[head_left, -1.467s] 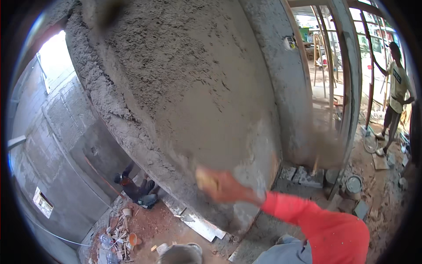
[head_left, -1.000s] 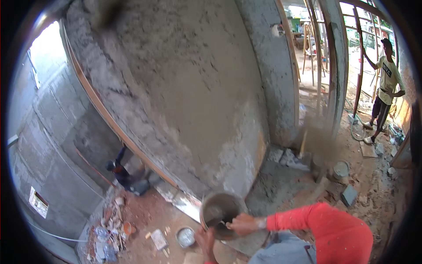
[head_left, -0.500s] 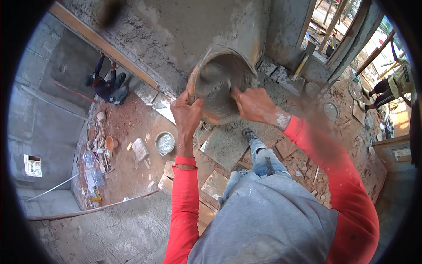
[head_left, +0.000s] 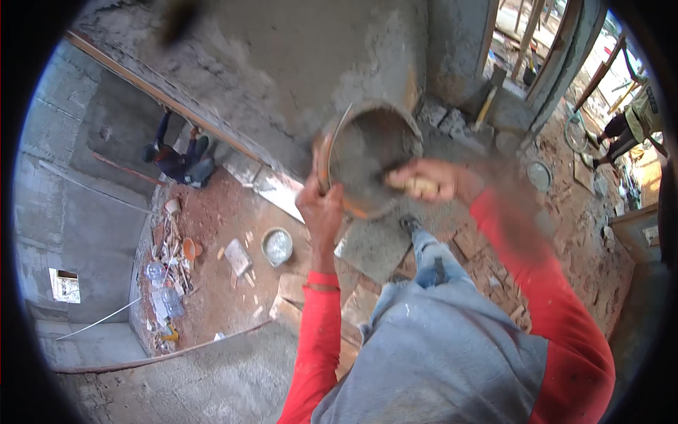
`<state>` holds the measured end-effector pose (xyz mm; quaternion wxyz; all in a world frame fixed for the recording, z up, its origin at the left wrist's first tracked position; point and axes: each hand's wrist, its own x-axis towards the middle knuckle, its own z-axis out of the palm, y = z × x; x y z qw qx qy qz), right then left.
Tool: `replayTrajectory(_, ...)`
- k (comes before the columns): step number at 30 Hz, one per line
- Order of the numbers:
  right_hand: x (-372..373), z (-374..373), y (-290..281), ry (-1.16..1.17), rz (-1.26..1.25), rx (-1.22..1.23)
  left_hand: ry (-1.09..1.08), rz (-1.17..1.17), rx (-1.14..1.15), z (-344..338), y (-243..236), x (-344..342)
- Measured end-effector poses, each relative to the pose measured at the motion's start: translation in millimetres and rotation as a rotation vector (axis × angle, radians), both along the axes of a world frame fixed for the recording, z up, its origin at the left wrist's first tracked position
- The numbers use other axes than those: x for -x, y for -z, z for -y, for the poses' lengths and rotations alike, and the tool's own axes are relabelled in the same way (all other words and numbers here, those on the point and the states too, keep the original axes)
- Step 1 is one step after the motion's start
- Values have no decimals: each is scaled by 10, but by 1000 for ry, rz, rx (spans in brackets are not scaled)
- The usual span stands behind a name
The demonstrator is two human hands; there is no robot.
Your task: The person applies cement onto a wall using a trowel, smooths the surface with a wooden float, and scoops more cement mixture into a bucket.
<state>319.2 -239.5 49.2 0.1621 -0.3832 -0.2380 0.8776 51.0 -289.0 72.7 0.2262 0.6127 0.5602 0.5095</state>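
Observation:
A round, mortar-smeared bucket is held up at the centre of the head view, in front of the plastered wall. My left hand is closed on the bucket's left rim. My right hand grips a pale handled tool at the bucket's right side; its working end reaches into the grey mortar, blurred and mostly hidden. Below the bucket, my feet and legs stand among dusty boards and rubble.
At left, a co-worker crouches by the wall; another stands at right. A basin and debris pile lie on the floor. A yellow-handled tool leans by the pillar. A low concrete surface is near the lower edge.
My view has swung down from the wall. My right hand has left the wall for the bucket, which both hands lifted; since half a second ago they have shifted rightward with it.

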Motion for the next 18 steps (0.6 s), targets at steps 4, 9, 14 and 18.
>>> replayTrajectory(4, 345, 328, 543, 36, -419, 127, -80, 270, 100, 55, 356, 14)
replayTrajectory(9, 494, 609, 342, 205, -644, 57, -271, 708, 195, 226, 712, 15)
replayTrajectory(14, 407, 136, -323, 390, -769, -166, -454, 834, 285, 369, 1110, 556)
replayTrajectory(18, 27, -505, -1060, 453, -874, -444, -545, 812, 151, 484, 1544, 1134)
